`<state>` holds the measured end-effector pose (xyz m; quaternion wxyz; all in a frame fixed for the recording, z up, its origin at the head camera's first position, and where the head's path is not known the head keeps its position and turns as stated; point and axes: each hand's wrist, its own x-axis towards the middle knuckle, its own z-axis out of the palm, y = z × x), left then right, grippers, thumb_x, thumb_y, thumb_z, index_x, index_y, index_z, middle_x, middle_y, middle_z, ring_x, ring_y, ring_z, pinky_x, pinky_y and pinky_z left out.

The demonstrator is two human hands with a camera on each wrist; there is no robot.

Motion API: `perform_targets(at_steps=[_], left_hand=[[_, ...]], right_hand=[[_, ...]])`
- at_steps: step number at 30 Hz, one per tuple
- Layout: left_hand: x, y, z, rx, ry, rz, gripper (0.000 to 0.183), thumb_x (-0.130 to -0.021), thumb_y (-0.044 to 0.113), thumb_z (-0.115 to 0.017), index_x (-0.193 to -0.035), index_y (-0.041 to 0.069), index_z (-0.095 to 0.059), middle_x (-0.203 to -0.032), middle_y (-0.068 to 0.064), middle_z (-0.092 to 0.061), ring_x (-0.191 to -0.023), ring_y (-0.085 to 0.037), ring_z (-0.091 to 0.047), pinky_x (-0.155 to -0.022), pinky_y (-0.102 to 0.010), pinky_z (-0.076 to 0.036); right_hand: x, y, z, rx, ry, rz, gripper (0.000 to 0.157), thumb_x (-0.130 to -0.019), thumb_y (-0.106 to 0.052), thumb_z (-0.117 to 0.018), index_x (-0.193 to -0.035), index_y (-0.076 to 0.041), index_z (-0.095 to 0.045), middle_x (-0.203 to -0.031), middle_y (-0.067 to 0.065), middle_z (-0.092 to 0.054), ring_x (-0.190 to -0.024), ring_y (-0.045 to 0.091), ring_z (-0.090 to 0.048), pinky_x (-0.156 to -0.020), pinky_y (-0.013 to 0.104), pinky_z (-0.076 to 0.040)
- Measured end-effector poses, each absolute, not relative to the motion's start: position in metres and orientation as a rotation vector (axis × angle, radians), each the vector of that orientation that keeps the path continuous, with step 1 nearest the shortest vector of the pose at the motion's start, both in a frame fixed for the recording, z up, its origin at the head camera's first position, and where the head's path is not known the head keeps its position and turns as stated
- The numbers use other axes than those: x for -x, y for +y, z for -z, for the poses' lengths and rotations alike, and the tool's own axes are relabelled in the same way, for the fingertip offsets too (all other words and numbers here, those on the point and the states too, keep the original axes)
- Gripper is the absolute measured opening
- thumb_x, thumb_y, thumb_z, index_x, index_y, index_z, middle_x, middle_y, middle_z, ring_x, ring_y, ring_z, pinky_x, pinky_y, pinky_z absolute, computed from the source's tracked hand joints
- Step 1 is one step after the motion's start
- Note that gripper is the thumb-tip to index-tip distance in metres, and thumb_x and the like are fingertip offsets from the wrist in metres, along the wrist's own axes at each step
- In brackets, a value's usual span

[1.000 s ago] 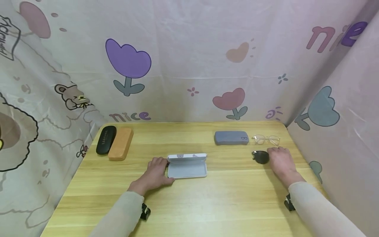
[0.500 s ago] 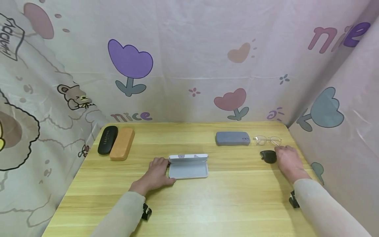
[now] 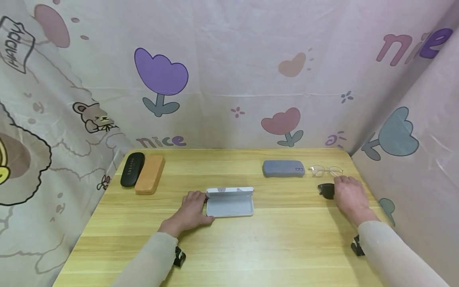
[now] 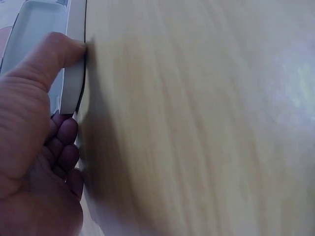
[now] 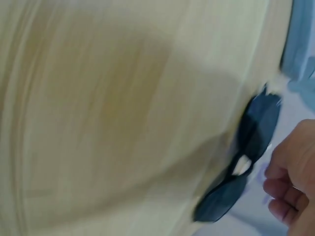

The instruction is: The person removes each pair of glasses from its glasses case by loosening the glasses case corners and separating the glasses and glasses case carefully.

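A white-edged glasses case point(image 3: 230, 207) lies open mid-table, its pale grey inside facing up. My left hand point(image 3: 190, 211) grips its left end. In the left wrist view the thumb point(image 4: 56, 54) presses the front wall and the other fingers curl at the end. At the right, my right hand point(image 3: 352, 198) holds dark sunglasses point(image 3: 326, 191) low over or on the table, covering part of them. Both dark lenses point(image 5: 260, 125) show in the right wrist view beside curled fingers point(image 5: 283, 196); the exact contact is hidden.
Clear wire-frame glasses point(image 3: 325, 171) lie just beyond my right hand, beside a closed blue-grey glasses case point(image 3: 283, 169). A black case point(image 3: 132, 169) and a tan case point(image 3: 150, 174) lie together at the back left. A printed curtain point(image 3: 222, 71) borders the table.
My right hand and the sunglasses have shifted slightly to the right, mostly in the first half second. The left hand stays on the case; the head view has turned slightly left.
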<state>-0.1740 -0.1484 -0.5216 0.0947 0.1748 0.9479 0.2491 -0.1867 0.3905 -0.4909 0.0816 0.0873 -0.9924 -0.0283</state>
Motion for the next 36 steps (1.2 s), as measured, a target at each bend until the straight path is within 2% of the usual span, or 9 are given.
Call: perform_targets(at_steps=[5,11,17,20,27,36], left_hand=[[0.174,-0.148,0.523,-0.516,2.809,-0.736,0.086,-0.080,0.041,-0.085,-0.145,-0.005,-0.053,-0.136,-0.015,-0.060,-0.132,-0.036,-0.044,-0.115,-0.055,-0.032],[0.174,-0.150,0.523,-0.516,2.814,-0.738,0.085,-0.079,0.041,-0.087,-0.144,-0.004,-0.054,-0.133,-0.013,-0.061,-0.130,-0.036,-0.044,-0.114,-0.055,-0.032],[0.175,-0.149,0.522,-0.504,2.806,-0.744,0.086,-0.080,0.043,-0.087,-0.146,-0.002,-0.053,-0.134,-0.012,-0.061,-0.131,-0.035,-0.044,-0.116,-0.053,-0.031],[0.174,-0.149,0.522,-0.503,2.801,-0.752,0.086,-0.080,0.042,-0.088,-0.146,-0.002,-0.054,-0.134,-0.012,-0.061,-0.131,-0.035,-0.044,-0.116,-0.053,-0.031],[0.175,-0.149,0.520,-0.513,2.795,-0.769,0.086,-0.079,0.040,-0.088,-0.144,-0.005,-0.054,-0.133,-0.013,-0.060,-0.132,-0.036,-0.043,-0.116,-0.055,-0.032],[0.175,-0.150,0.519,-0.510,2.783,-0.769,0.085,-0.080,0.041,-0.087,-0.142,-0.006,-0.054,-0.134,-0.014,-0.060,-0.131,-0.036,-0.043,-0.116,-0.055,-0.032]], right_hand=[[0.186,0.347,0.482,-0.352,-2.840,0.030,0.031,-0.091,0.000,-0.058,-0.119,0.014,-0.063,-0.117,0.033,-0.067,-0.110,0.050,-0.063,-0.098,0.065,-0.048],[0.190,0.262,0.481,-0.462,-2.724,-0.244,0.018,-0.096,-0.009,-0.067,-0.109,0.003,-0.070,-0.102,0.019,-0.073,-0.096,0.039,-0.067,-0.091,0.059,-0.053],[0.189,0.184,0.473,-0.577,-2.671,-0.396,0.024,-0.099,-0.022,-0.073,-0.108,-0.001,-0.073,-0.106,0.015,-0.075,-0.102,0.037,-0.068,-0.095,0.055,-0.052],[0.187,0.158,0.471,-0.632,-2.650,-0.395,0.026,-0.098,-0.027,-0.076,-0.105,-0.002,-0.074,-0.103,0.013,-0.075,-0.099,0.034,-0.068,-0.089,0.051,-0.051],[0.182,0.130,0.472,-0.610,-2.617,-0.288,0.029,-0.094,-0.039,-0.078,-0.091,-0.011,-0.071,-0.089,0.004,-0.072,-0.085,0.027,-0.064,-0.081,0.046,-0.047],[0.179,0.123,0.478,-0.548,-2.599,-0.270,0.034,-0.092,-0.044,-0.079,-0.084,-0.013,-0.066,-0.078,0.001,-0.066,-0.075,0.023,-0.059,-0.079,0.044,-0.043]])
